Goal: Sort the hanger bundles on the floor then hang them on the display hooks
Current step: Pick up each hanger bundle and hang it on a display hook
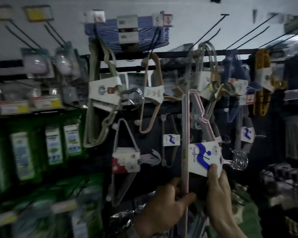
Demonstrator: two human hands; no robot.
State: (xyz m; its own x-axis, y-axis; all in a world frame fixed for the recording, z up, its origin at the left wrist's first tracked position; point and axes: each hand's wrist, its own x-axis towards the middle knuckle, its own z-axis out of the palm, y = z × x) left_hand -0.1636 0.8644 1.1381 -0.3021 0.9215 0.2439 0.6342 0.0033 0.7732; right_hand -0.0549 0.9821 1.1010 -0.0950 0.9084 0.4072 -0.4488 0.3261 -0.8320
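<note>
Head view, heavily blurred, so findings are limited to what reads clearly. The black rail (234, 52) of the display serves as reference. Well below the rail and near its middle, one pink hanger bundle (185, 127) is held upright in the air, clear of the floor and not yet on any hook. The left hand (167, 205) grips it low down, fingers and thumb curled round the long straight bars. This grip appears to carry the weight and keep the bundle vertical. The right hand (218, 189) pinches the lower corner of the card label (201, 157), thumb pressed on its face. That grip probably steers the bundle's clear hook ends (239, 160), which point sideways away from the hands. In my judgement the bundle is being raised and turned for hanging. Above the rail, at least two display hooks (208, 30) project forward and look bare. Count: two hands, one bundle in hand. Hanging from or just below the rail are one grey bundle (96, 100), one tan bundle (151, 93) and one yellow bundle (262, 83). Further below hangs one bundle with a red-and-white card (126, 158). Three cards with the same blue logo are visible, the held one included. A fuller count cannot be made through the blur.
</note>
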